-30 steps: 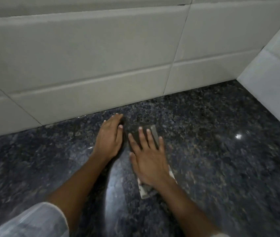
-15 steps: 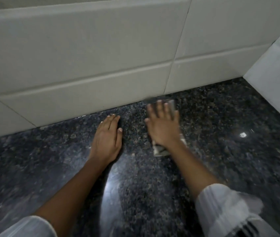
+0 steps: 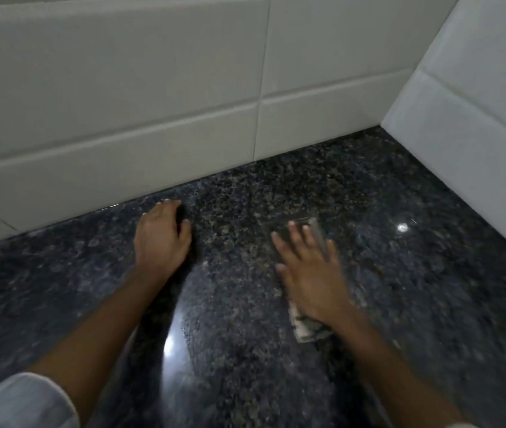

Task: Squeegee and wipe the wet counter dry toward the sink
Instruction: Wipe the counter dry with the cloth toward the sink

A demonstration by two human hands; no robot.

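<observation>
Two hands on the dark speckled granite desk (image 3: 399, 304), one cloth, no containers in view. Right hand (image 3: 311, 273) lies flat, fingers spread, palm down on a folded cloth (image 3: 305, 329); it presses the cloth rather than gripping it, nothing closed around it. The cloth is grey with a pale patterned edge. It sticks out from under the heel of that hand on the near side, and a strip of it shows past the fingertips on the far side. It is motion-blurred, so the exact outline is unclear. Left hand (image 3: 162, 237) sits to the left of the cloth, well apart from it, palm down on the desk with fingers curled slightly, holding nothing. Its fingertips are near the base of the tiled back wall (image 3: 122, 118). A second tiled wall (image 3: 477, 103) meets the back wall at a corner to the right of the cloth and beyond it. The desk surface looks glossy: one bright streak of reflected light sits left of the cloth, between the two forearms, and one small glint sits to the right of the cloth. One pale sleeve (image 3: 14, 403) shows on the left forearm at the bottom edge, far from the cloth. Sink not visible.
</observation>
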